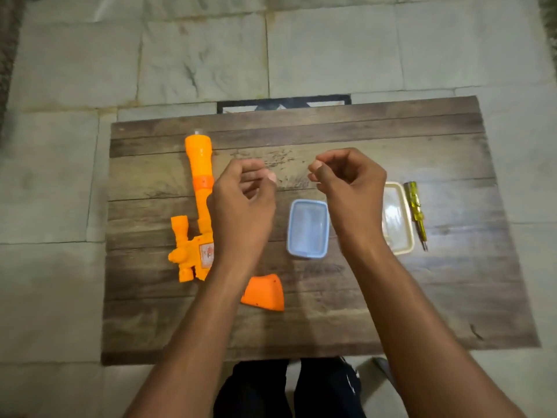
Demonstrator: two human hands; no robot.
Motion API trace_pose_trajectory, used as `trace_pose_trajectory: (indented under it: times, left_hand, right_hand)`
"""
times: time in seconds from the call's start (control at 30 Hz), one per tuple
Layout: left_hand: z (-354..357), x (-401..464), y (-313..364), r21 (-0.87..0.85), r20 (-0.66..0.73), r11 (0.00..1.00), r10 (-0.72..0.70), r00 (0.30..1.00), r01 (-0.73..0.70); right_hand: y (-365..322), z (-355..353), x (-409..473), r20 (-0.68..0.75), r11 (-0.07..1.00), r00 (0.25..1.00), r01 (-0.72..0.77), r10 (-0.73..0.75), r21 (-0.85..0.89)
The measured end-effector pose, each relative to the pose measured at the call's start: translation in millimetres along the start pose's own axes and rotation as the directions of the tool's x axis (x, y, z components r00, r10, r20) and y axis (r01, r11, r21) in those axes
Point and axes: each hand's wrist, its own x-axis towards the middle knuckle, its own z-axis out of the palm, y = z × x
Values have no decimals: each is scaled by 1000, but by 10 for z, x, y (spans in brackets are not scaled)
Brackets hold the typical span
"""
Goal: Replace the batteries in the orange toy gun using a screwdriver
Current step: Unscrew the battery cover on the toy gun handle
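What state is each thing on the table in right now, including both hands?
Orange toy gun: lying flat, barrel pointing away, untouched.
Orange cover piece: detached, lying near the gun's grip.
Blue container: open, no lid, contents unclear.
Cream container: open, partly hidden by the right hand.
Screwdriver: lying idle beside the cream container.
Left hand: raised, fingers curled, holding nothing visible.
Right hand: raised, fingertips pinched; any held item too small to tell.

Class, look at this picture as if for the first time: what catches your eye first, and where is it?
The bright orange toy gun lies on the left of the wooden table, barrel pointing away. Above the table's middle hover the left hand and right hand, fingers curled. Between the arms sits a blue container, and a yellow screwdriver lies at the right.
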Motion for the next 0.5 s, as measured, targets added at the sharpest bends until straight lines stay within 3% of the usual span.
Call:
trace_pose_trajectory:
  times: [0.3, 0.5]
  left_hand:
    - [240, -119, -377, -56, -124, 979, 189, 974, -197]
    - [204, -475, -391, -117, -289, 924, 319, 902, -365]
  right_hand:
    - [315, -121, -40, -32, 977, 984, 179, -177, 112]
    - [358, -328, -266, -59, 927, 956, 293, -287, 235]
